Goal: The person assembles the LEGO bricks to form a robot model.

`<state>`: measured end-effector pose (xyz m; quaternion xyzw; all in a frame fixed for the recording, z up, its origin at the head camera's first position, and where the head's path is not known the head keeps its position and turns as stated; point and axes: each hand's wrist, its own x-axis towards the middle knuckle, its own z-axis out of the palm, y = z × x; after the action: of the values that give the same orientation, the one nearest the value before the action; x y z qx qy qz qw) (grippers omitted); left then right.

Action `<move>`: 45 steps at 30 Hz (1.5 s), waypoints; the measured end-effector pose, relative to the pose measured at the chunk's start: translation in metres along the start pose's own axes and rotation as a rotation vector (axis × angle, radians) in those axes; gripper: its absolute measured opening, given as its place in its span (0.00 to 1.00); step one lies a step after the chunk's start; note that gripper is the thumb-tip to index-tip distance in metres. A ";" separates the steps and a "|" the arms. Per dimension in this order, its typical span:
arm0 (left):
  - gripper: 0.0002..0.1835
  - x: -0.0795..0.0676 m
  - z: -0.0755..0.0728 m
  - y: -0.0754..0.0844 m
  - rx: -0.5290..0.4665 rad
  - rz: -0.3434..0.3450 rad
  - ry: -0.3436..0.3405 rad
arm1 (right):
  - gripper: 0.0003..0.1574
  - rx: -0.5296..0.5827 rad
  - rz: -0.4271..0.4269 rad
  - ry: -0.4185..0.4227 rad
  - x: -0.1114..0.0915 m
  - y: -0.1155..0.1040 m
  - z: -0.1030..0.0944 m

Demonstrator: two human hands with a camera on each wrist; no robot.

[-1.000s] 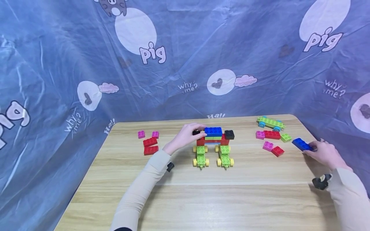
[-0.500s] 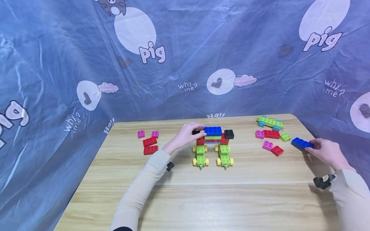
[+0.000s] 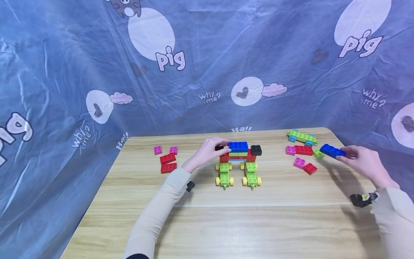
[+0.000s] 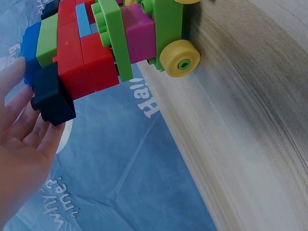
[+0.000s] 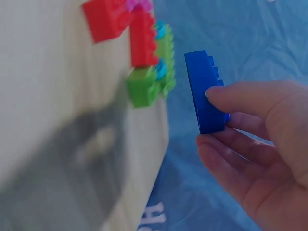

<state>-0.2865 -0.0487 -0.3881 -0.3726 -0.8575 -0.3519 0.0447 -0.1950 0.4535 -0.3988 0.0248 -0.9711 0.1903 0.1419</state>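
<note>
At the centre of the table in the head view stands a brick build (image 3: 247, 157): green wheeled bases with yellow wheels, red and green bricks above, a blue brick (image 3: 238, 146) on top and a black brick (image 3: 256, 150) at the right end. My left hand (image 3: 207, 153) holds the build's upper left end, its fingers around the left black brick (image 4: 52, 94) and at the blue brick. My right hand (image 3: 363, 163) pinches another blue brick (image 5: 206, 91) between thumb and fingers, raised above the table at the right, studs facing up in the head view.
Pink (image 3: 299, 163), red (image 3: 304, 150) and green (image 3: 318, 154) bricks lie at the right, before a green car base (image 3: 302, 137) with blue wheels. Two red bricks (image 3: 168, 168) and two pink bricks (image 3: 157, 150) lie at the left. Patterned blue cloth (image 3: 200, 72) hangs behind the table (image 3: 207, 230).
My right hand has lifted the blue brick off the table and moved it slightly left and away, so it now overlaps the green brick's edge. The left hand stays on the build.
</note>
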 end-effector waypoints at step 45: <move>0.20 0.001 -0.002 0.002 -0.005 0.008 -0.004 | 0.23 0.109 -0.305 0.051 0.037 -0.155 -0.004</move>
<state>-0.2858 -0.0482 -0.3854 -0.3767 -0.8552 -0.3533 0.0434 -0.2134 0.3120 -0.3288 0.1749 -0.9404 0.2194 0.1921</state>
